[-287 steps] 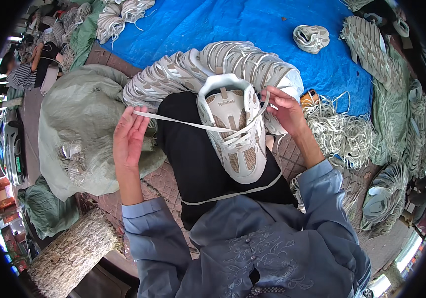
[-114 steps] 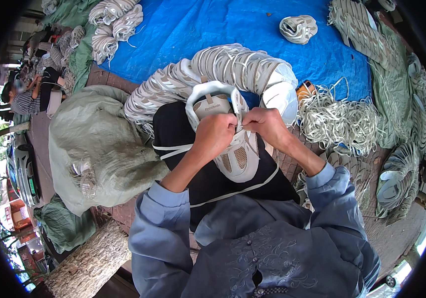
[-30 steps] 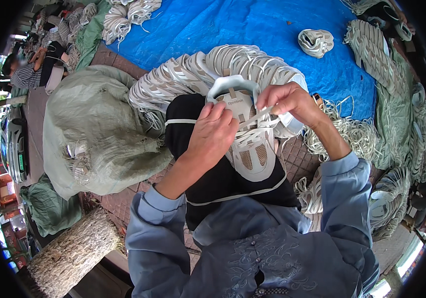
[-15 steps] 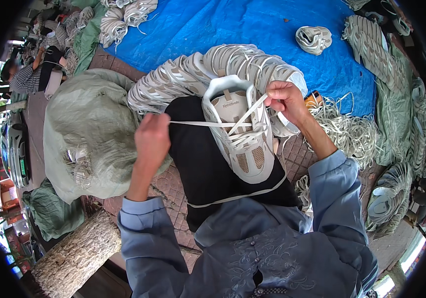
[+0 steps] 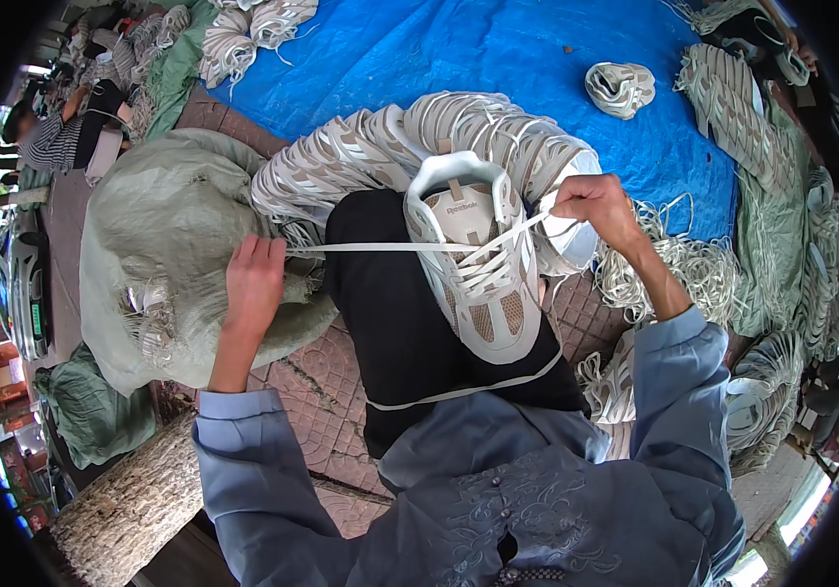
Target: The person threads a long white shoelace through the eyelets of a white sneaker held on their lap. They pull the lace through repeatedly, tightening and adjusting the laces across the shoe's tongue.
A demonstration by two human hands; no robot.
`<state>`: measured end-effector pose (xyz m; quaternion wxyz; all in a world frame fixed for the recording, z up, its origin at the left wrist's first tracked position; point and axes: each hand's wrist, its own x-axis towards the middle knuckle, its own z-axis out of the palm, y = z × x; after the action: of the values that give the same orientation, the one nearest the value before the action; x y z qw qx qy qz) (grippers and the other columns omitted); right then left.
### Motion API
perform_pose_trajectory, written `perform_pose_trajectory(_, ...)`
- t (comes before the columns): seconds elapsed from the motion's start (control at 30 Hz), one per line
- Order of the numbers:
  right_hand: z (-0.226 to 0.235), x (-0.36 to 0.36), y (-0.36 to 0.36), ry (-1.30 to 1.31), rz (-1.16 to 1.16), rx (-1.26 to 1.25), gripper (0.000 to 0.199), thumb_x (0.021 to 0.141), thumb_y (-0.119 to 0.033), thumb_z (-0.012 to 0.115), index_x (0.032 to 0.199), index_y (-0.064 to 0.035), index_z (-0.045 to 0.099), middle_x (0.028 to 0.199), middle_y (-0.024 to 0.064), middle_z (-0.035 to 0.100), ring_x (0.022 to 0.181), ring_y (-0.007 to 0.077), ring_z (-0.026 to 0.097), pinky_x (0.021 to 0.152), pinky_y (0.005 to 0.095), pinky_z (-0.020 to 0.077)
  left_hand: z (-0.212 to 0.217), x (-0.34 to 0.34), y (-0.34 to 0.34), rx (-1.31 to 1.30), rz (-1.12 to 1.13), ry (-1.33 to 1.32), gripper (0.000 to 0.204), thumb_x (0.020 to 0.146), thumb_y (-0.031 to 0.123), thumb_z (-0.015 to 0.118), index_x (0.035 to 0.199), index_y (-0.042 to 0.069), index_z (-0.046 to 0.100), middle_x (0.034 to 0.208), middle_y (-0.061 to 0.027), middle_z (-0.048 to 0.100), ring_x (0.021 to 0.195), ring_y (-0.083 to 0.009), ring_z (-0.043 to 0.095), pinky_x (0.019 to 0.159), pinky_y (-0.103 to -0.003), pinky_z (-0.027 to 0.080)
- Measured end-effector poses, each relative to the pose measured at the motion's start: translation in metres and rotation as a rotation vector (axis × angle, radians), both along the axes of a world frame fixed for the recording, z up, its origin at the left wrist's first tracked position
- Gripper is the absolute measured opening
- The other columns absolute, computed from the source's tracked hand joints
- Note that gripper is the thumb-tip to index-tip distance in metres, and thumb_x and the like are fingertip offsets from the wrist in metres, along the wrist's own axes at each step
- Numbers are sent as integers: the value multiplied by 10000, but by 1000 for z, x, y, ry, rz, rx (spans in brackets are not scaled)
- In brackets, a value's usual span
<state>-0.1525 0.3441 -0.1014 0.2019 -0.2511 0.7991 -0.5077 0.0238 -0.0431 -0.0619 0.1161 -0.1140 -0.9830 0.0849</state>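
A white and beige sneaker [image 5: 496, 328] rests on my black-covered lap, toe toward me, its lace threaded through the lower eyelets. My left hand [image 5: 255, 284] is closed on one end of the white shoelace [image 5: 361, 248], out to the left beside the sack. That length runs taut and nearly level to the shoe. My right hand [image 5: 597, 207] pinches the other lace end, pulled up and right of the shoe's collar. Just beyond the shoe curves a long row of similar nested sneakers [image 5: 356, 157]. A thin pale band [image 5: 458, 393] crosses my lap below the toe.
A large pale sack [image 5: 170, 235] stands at my left, near a log [image 5: 131, 504]. Loose white laces [image 5: 679, 264] lie heaped at right, by the blue tarp [image 5: 498, 49]. One bundled sneaker [image 5: 621, 88] sits on the tarp. Another person [image 5: 62, 132] sits at far left.
Both hands have moved outward, the left one left and slightly down, the right one right and slightly down. The lace lengths are drawn out longer and the lacing over the tongue lies tighter.
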Motion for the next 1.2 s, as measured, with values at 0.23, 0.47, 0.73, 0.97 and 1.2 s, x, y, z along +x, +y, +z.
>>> perform_pose_trajectory(0.23, -10, -13, 8, 87, -4, 8, 59, 649, -26, 659, 641, -4, 604, 583, 37, 558, 548, 90, 516, 489, 235, 380, 1, 49, -14, 817, 450, -601, 35, 717, -1, 501, 686, 15, 505, 679, -77, 554, 702, -220, 547, 675, -289, 440)
perform_pose_trajectory(0.47, 13, -24, 8, 946, 209, 272, 83, 617, -118, 628, 584, -70, 569, 596, 36, 508, 625, 181, 520, 596, 308, 386, 66, 40, 10, 2283, 86, -283, 303, 867, 287, 484, 652, 74, 477, 582, -4, 447, 641, -149, 465, 686, -350, 450)
perform_pose_trajectory(0.73, -16, -18, 20, 851, -117, 542, 51, 661, -71, 579, 611, -56, 575, 610, 32, 561, 533, 174, 538, 514, 289, 407, 67, 57, -61, 1756, 550, -116, 262, 880, 258, 492, 718, 54, 524, 608, -1, 467, 657, -150, 495, 683, -335, 452)
perform_pose_trajectory(0.97, -29, -32, 18, -523, -437, -631, 197, 745, -9, 525, 932, 26, 578, 756, 87, 623, 616, 146, 589, 549, 234, 446, 43, 37, -48, -187, 402, -137, 122, 686, 165, 629, 726, 63, 577, 752, -96, 542, 804, -275, 512, 680, -370, 391)
perform_pose_trajectory(1.2, 16, -16, 4, 501, -255, 528, 132, 696, -70, 622, 823, -82, 655, 722, 73, 627, 640, 155, 608, 560, 258, 463, 46, 2, 17, -72, 311, 136, 131, 691, 117, 631, 809, 85, 583, 734, -75, 517, 784, -246, 502, 668, -366, 379)
